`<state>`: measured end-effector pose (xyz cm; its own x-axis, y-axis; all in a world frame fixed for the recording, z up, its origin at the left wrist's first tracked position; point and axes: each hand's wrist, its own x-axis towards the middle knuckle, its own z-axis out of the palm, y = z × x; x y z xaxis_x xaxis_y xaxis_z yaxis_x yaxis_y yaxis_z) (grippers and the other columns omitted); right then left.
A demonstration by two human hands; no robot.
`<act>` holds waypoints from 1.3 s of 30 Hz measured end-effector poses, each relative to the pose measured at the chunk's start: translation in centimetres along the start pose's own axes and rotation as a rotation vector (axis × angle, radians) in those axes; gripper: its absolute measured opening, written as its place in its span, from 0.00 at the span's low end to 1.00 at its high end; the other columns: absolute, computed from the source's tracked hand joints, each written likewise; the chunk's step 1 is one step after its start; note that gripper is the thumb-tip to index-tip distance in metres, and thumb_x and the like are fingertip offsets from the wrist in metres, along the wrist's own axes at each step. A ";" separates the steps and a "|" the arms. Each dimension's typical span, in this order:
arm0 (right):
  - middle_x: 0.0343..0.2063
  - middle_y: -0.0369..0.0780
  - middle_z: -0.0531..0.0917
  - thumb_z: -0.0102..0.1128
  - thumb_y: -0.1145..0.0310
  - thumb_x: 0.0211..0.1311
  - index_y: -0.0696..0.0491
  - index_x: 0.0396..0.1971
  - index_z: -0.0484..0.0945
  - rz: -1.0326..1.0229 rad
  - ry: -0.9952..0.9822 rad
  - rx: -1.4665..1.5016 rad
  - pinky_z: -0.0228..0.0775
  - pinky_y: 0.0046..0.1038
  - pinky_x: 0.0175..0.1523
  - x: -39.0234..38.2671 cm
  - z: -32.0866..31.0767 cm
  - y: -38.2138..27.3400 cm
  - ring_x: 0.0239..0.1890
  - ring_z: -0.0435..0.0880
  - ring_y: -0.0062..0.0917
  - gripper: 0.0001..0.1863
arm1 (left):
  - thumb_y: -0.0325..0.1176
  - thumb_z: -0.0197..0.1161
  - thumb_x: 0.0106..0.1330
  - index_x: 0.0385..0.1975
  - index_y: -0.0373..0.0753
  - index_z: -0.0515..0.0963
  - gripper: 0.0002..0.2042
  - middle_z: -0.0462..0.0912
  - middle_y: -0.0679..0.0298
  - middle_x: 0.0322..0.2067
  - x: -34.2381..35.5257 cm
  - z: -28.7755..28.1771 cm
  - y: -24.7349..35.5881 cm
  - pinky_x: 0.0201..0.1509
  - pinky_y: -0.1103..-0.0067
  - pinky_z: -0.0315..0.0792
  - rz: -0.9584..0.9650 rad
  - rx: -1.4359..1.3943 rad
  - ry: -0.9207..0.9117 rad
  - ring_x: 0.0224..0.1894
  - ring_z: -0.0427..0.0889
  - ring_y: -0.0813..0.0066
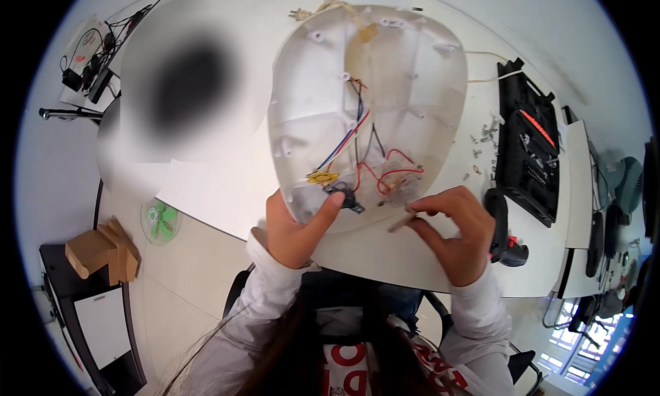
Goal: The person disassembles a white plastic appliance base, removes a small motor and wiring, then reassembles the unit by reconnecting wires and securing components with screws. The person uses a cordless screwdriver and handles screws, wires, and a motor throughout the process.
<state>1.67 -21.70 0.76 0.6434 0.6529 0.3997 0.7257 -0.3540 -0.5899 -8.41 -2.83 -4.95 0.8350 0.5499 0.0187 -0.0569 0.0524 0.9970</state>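
A large white plastic housing, hollow side up, sits tilted over the table in front of me. Red, blue, white and black wires run inside it to a round yellow part and a small black component at its near end. My left hand grips the housing's near left edge, the thumb pressing by the black component. Just off the near right edge, my right hand pinches a small flat greyish piece between thumb and fingers. Beside that edge, red wires loop around a clear part.
An open black tool case lies on the right of the white table, with loose screws beside it. A black power drill rests near my right hand. Cables and a plug are at the far side. Cardboard stands left.
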 end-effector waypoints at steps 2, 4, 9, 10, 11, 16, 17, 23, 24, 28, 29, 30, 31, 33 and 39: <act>0.25 0.35 0.82 0.72 0.76 0.40 0.53 0.30 0.80 0.076 0.004 0.050 0.68 0.25 0.29 -0.2 2.0 -0.9 0.25 0.76 0.25 0.14 | 0.30 0.67 0.57 0.32 0.31 0.77 0.10 0.80 0.67 0.25 0.1 0.3 0.2 0.32 0.83 0.69 0.022 -0.025 -0.003 0.27 0.74 0.82; 0.25 0.35 0.82 0.72 0.76 0.41 0.53 0.31 0.79 0.138 0.040 0.111 0.68 0.24 0.28 -0.3 3.7 -1.6 0.24 0.76 0.24 0.14 | 0.30 0.67 0.57 0.32 0.30 0.77 0.10 0.80 0.66 0.24 0.1 0.5 0.2 0.32 0.83 0.69 0.016 -0.016 0.022 0.27 0.74 0.81; 0.26 0.37 0.82 0.69 0.76 0.46 0.55 0.33 0.79 0.218 0.084 0.158 0.69 0.22 0.26 -0.3 4.7 -2.3 0.20 0.75 0.23 0.13 | 0.30 0.67 0.57 0.34 0.29 0.77 0.11 0.81 0.65 0.26 0.0 0.1 -0.1 0.33 0.82 0.71 0.026 0.002 0.022 0.28 0.76 0.80; 0.26 0.37 0.82 0.69 0.76 0.46 0.55 0.34 0.79 0.225 0.087 0.178 0.69 0.22 0.26 -0.5 4.8 -2.3 0.20 0.75 0.23 0.13 | 0.30 0.66 0.57 0.35 0.29 0.77 0.11 0.81 0.64 0.27 0.1 0.0 -0.2 0.34 0.82 0.71 0.034 0.010 0.010 0.29 0.76 0.80; 0.26 0.38 0.82 0.69 0.76 0.46 0.55 0.34 0.79 0.231 0.090 0.198 0.69 0.22 0.26 -0.5 4.9 -2.3 0.20 0.75 0.23 0.13 | 0.30 0.66 0.57 0.36 0.29 0.77 0.12 0.81 0.64 0.28 0.1 0.0 -0.1 0.35 0.82 0.71 0.043 0.019 -0.002 0.30 0.77 0.80; 0.27 0.38 0.82 0.68 0.77 0.47 0.56 0.34 0.78 0.168 0.118 0.145 0.69 0.21 0.24 -0.4 5.7 -2.7 0.19 0.76 0.23 0.12 | 0.29 0.65 0.58 0.39 0.29 0.76 0.13 0.82 0.62 0.32 0.2 0.2 0.2 0.38 0.82 0.72 0.042 -0.048 -0.029 0.33 0.77 0.79; 0.27 0.38 0.82 0.68 0.77 0.48 0.56 0.34 0.78 0.149 0.126 0.133 0.69 0.21 0.23 -0.4 5.8 -2.7 0.19 0.76 0.23 0.12 | 0.29 0.65 0.58 0.40 0.29 0.75 0.13 0.82 0.62 0.33 0.2 0.0 0.1 0.38 0.82 0.72 0.039 -0.060 -0.039 0.33 0.77 0.79; 0.26 0.38 0.82 0.68 0.76 0.48 0.55 0.35 0.78 0.172 0.107 0.125 0.69 0.22 0.22 -0.4 5.9 -2.7 0.18 0.77 0.23 0.13 | 0.30 0.63 0.60 0.43 0.29 0.75 0.14 0.81 0.62 0.35 -0.1 -0.2 0.0 0.41 0.82 0.71 0.023 -0.092 -0.048 0.36 0.77 0.79; 0.26 0.38 0.82 0.68 0.76 0.48 0.55 0.35 0.78 0.172 0.113 0.130 0.69 0.22 0.22 -0.4 6.0 -2.7 0.18 0.77 0.23 0.13 | 0.31 0.63 0.61 0.43 0.29 0.75 0.14 0.81 0.62 0.35 -0.1 -0.1 0.0 0.41 0.82 0.71 0.014 -0.106 -0.038 0.36 0.77 0.79; 0.27 0.37 0.82 0.68 0.77 0.47 0.55 0.36 0.78 0.172 0.140 0.154 0.64 0.20 0.22 -0.5 6.6 -2.4 0.17 0.75 0.20 0.14 | 0.32 0.62 0.62 0.43 0.29 0.75 0.14 0.81 0.62 0.35 -0.1 0.0 -0.2 0.40 0.82 0.71 0.071 -0.119 -0.037 0.36 0.77 0.79; 0.27 0.37 0.82 0.68 0.78 0.47 0.55 0.36 0.78 0.172 0.146 0.161 0.61 0.19 0.22 -0.6 6.8 -2.3 0.17 0.74 0.18 0.14 | 0.33 0.62 0.62 0.43 0.29 0.75 0.14 0.81 0.62 0.35 -0.1 0.0 -0.2 0.40 0.82 0.71 0.068 -0.124 -0.036 0.36 0.77 0.79; 0.26 0.37 0.82 0.68 0.78 0.47 0.55 0.36 0.78 0.161 0.139 0.126 0.62 0.19 0.22 -0.6 6.8 -2.4 0.16 0.73 0.18 0.14 | 0.33 0.62 0.63 0.43 0.29 0.75 0.14 0.81 0.62 0.35 -0.1 0.0 -0.2 0.40 0.82 0.71 0.066 -0.128 -0.035 0.36 0.77 0.80; 0.26 0.37 0.82 0.68 0.78 0.47 0.55 0.37 0.78 0.151 0.132 0.091 0.62 0.19 0.22 -0.6 6.9 -2.5 0.16 0.73 0.18 0.15 | 0.33 0.62 0.63 0.43 0.29 0.75 0.14 0.81 0.62 0.35 -0.1 0.1 -0.1 0.40 0.82 0.71 0.057 -0.133 -0.034 0.36 0.77 0.80; 0.26 0.37 0.81 0.67 0.77 0.47 0.55 0.38 0.78 0.156 0.124 0.063 0.65 0.21 0.23 -0.6 7.0 -2.8 0.17 0.74 0.22 0.15 | 0.34 0.62 0.63 0.42 0.29 0.75 0.14 0.81 0.63 0.34 -0.2 0.2 0.2 0.40 0.83 0.71 0.039 -0.141 -0.034 0.35 0.77 0.80; 0.26 0.37 0.80 0.66 0.73 0.49 0.53 0.40 0.76 0.133 0.118 0.033 0.69 0.27 0.25 -0.5 7.1 -2.9 0.20 0.77 0.29 0.15 | 0.36 0.63 0.62 0.45 0.32 0.71 0.17 0.78 0.63 0.37 -0.3 -0.3 -0.1 0.42 0.82 0.69 -0.037 -0.105 -0.059 0.37 0.75 0.78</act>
<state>-2.53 -16.26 -2.74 0.7588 0.5179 0.3949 0.6250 -0.4088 -0.6650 -8.79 -2.78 -5.05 0.8684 0.4957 -0.0105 -0.0798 0.1607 0.9838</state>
